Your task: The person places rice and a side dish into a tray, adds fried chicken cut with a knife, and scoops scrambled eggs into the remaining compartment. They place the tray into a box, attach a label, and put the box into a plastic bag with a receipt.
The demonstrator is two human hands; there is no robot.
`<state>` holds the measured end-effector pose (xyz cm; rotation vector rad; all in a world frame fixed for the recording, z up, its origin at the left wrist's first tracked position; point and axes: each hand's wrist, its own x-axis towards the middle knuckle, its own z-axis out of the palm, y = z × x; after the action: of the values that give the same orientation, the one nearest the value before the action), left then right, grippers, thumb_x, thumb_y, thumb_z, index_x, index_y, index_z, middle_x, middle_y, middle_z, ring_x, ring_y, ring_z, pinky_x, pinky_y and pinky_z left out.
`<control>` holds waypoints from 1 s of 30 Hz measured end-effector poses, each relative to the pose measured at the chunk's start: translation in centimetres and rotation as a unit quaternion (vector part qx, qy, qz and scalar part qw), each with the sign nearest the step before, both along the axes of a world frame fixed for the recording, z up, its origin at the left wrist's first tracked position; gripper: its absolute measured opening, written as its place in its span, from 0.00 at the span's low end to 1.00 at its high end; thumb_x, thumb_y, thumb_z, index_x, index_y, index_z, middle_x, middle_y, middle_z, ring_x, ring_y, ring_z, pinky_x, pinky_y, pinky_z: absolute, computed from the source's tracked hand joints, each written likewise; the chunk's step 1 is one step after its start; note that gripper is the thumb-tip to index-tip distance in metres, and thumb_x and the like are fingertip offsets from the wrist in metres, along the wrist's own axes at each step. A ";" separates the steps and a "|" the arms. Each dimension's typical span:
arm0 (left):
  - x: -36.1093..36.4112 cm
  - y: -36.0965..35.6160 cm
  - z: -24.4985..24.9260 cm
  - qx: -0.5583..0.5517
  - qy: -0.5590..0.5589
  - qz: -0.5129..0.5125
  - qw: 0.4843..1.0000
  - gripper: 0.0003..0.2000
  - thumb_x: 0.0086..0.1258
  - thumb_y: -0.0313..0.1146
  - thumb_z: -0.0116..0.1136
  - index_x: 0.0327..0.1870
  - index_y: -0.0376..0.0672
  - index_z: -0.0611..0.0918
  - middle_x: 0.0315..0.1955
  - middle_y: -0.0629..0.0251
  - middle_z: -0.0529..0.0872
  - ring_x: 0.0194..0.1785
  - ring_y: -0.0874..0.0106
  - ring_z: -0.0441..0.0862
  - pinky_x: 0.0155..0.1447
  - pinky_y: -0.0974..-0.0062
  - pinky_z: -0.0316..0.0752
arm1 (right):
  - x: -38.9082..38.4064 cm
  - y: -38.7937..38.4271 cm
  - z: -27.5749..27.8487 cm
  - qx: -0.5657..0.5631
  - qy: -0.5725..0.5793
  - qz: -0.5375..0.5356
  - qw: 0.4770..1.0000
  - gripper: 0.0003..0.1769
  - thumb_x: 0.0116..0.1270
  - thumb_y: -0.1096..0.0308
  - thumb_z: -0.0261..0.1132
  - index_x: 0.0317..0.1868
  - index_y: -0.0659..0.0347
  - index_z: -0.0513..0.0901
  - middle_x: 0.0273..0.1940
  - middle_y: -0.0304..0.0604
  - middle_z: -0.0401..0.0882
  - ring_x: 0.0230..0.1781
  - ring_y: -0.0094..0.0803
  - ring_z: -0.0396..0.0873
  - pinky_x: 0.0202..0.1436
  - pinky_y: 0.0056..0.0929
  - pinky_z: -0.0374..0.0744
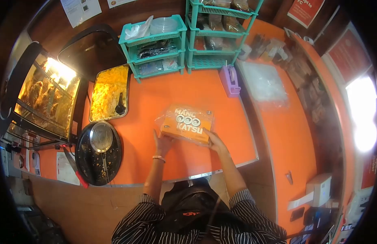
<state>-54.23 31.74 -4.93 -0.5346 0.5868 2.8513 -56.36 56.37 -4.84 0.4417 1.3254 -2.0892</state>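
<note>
At the frame's middle, the left hand point(164, 141) and right hand point(215, 142) grip a box point(184, 122) in a clear bag point(159, 119) above the bench point(156, 94). It looks light and stiff, but maybe slippery; best held at both ends.

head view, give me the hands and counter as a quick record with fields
held: orange box in clear plastic
left grip: holds near left corner
right grip: holds near right corner
counter left: food tray with black scoop; round black tray bearing a strainer
counter back: turquoise racks, purple tape dispenser
</note>
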 end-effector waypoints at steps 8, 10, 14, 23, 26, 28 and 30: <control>0.3 -1.1 -7.4 0.087 0.168 -0.127 0.974 0.17 0.69 0.48 0.41 0.49 0.47 0.74 0.41 0.66 0.79 0.43 0.72 0.76 0.45 0.75 0.74 | 9.0 -0.7 2.6 -0.005 -0.065 -0.050 0.997 0.26 0.66 0.53 0.53 0.58 0.61 0.65 0.53 0.46 0.72 0.49 0.37 0.75 0.48 0.40 0.79; 1.1 -0.4 -4.4 -0.138 -0.061 -0.083 0.985 0.13 0.69 0.43 0.43 0.43 0.46 0.76 0.36 0.68 0.80 0.37 0.76 0.77 0.40 0.79 0.74 | 10.5 0.2 2.8 0.087 -0.079 -0.054 0.992 0.27 0.65 0.51 0.53 0.57 0.62 0.66 0.50 0.46 0.74 0.48 0.37 0.76 0.45 0.37 0.80; 0.3 0.2 -4.6 -0.178 -0.013 0.016 0.984 0.08 0.70 0.36 0.43 0.35 0.44 0.74 0.33 0.69 0.78 0.31 0.81 0.73 0.33 0.83 0.70 | 12.4 -0.1 2.2 -0.002 -0.080 -0.139 0.987 0.26 0.65 0.52 0.54 0.55 0.62 0.67 0.48 0.47 0.75 0.44 0.40 0.78 0.41 0.36 0.81; -3.1 -1.2 -5.6 -0.500 0.188 0.106 0.839 0.07 0.71 0.34 0.44 0.35 0.42 0.71 0.27 0.74 0.72 0.30 0.83 0.69 0.34 0.84 0.68 | 13.5 2.2 3.1 0.041 -0.041 -0.037 0.998 0.31 0.63 0.53 0.58 0.59 0.63 0.61 0.42 0.46 0.78 0.28 0.32 0.81 0.22 0.22 0.81; -6.5 -1.8 -4.4 -0.591 0.211 0.145 0.765 0.07 0.71 0.33 0.44 0.38 0.40 0.72 0.27 0.72 0.71 0.30 0.81 0.69 0.35 0.83 0.68 | 15.0 2.1 2.6 0.094 0.007 0.001 0.996 0.34 0.61 0.52 0.59 0.61 0.61 0.59 0.41 0.45 0.77 0.24 0.26 0.78 0.19 0.19 0.78; -10.4 -3.3 -2.8 -0.646 0.233 0.190 0.702 0.08 0.71 0.33 0.43 0.41 0.39 0.73 0.26 0.72 0.70 0.29 0.80 0.69 0.35 0.82 0.68 | 15.4 2.0 3.3 0.114 0.062 0.039 0.991 0.36 0.61 0.51 0.59 0.64 0.59 0.56 0.44 0.45 0.75 0.28 0.22 0.77 0.18 0.17 0.76; -14.8 -5.5 -0.3 -0.702 0.253 0.259 0.614 0.09 0.71 0.33 0.43 0.43 0.38 0.73 0.25 0.71 0.70 0.29 0.79 0.69 0.35 0.81 0.68 | 14.5 1.8 4.2 0.152 0.070 0.083 0.982 0.38 0.61 0.53 0.60 0.65 0.58 0.54 0.47 0.45 0.73 0.35 0.23 0.76 0.20 0.18 0.77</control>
<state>-69.07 26.28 -5.27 0.0723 3.2317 2.1768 -41.90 58.18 -0.63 0.3022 1.7135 -1.8156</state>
